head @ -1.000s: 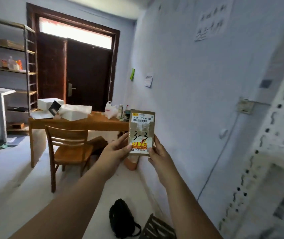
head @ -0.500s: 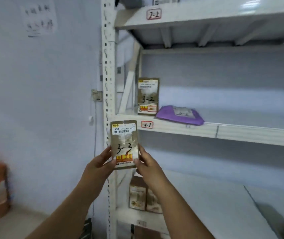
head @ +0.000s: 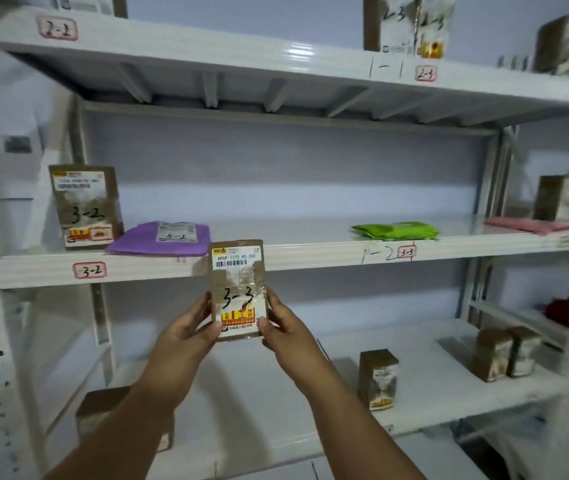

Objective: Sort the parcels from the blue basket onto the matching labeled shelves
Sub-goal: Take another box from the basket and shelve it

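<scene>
At the centre of the frame, a small cardboard parcel [head: 238, 289] marked "3-3" is held upright, label toward the camera, in front of the middle shelf [head: 310, 254] of a white rack. The left hand [head: 186, 336] grips its lower left edge and the right hand [head: 285, 329] its lower right edge; both sets of fingers are closed against the sides of the box, so it is pinched between the two hands and rests on nothing.

Assessment of the step in hand: the handwritten mark has to be matched to a shelf tag. The tag reading "3-2" [head: 89, 270] sits at lower left of the parcel, below a brown box [head: 84, 206] and a purple mailer [head: 163, 239]. The tag reading "3-3" [head: 406, 252] sits to the right, on the same shelf edge, just under a green packet [head: 395, 231]. The parcel belongs at that right-hand section.

Recommended handling: carry it rightward and slightly up, clear the shelf lip, and set it down on bare shelf beside the green packet, not on top of it, label facing out.
</scene>
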### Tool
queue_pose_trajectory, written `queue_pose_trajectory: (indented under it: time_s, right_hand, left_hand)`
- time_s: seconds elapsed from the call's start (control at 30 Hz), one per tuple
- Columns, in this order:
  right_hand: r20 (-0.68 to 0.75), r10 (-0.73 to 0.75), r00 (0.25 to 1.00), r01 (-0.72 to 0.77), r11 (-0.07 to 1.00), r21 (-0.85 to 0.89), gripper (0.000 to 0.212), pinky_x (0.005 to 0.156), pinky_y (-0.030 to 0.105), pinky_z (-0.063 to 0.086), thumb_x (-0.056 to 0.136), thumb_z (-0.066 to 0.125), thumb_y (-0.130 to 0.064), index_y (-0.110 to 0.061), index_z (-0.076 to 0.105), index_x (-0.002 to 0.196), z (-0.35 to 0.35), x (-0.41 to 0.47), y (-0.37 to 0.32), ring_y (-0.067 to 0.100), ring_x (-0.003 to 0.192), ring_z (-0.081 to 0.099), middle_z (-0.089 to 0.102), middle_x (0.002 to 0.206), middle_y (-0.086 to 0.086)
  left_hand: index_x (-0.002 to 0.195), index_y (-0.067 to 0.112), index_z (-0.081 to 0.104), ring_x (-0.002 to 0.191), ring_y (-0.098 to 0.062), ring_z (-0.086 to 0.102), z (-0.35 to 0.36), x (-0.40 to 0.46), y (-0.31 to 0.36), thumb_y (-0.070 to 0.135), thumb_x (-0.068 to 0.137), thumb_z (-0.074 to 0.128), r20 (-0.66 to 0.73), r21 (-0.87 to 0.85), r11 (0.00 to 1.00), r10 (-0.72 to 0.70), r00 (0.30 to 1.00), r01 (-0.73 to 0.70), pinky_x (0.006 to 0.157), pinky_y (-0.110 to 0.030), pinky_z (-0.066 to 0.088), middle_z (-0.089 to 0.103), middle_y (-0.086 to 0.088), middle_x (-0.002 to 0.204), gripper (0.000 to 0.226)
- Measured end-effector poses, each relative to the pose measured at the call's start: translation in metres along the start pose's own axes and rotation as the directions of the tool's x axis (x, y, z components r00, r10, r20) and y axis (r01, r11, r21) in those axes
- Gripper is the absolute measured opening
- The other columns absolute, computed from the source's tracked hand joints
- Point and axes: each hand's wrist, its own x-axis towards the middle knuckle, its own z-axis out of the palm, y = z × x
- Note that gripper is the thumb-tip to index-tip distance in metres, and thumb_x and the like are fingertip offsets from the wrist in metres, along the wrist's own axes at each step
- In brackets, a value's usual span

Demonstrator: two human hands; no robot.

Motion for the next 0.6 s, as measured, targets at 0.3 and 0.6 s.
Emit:
queue_pose_trajectory:
  time_s: [0.3,0.6]
  right_hand:
    - [-0.108,-0.126,0.986,0.118,0.99,-0.071,0.053,0.098,0.012,0.043,0.099,0.053,-0.023,-0.046,0.037,0.144,-0.151,0.026,0.011,-0.011,0.113,0.056,0.057,0.131,-0.026]
    - [-0.055,-0.285,0.957,0.245,0.896,-0.37,0.056,0.072,0.006,0.042,0.099,0.052,-0.022,-0.043,0.034,0.148,-0.265,0.1,-0.029,-0.01,0.098,0.057,0.062,0.123,-0.018]
  left_hand:
    - [0.13,0.03,0.054,0.108,0.003,0.064,0.142,0.062,-0.005,-0.001,0.087,0.064,0.039,0.055,0.989,0.133,0.99,-0.135,0.086,-0.01,0.05,0.071,0.02,0.111,0.054]
    - [0.136,0.03,0.054,0.109,-0.003,0.063,0.234,0.141,0.036,0.007,0.089,0.066,-0.017,0.374,0.905,0.223,0.975,-0.201,0.093,-0.022,0.047,0.069,0.017,0.112,0.054]
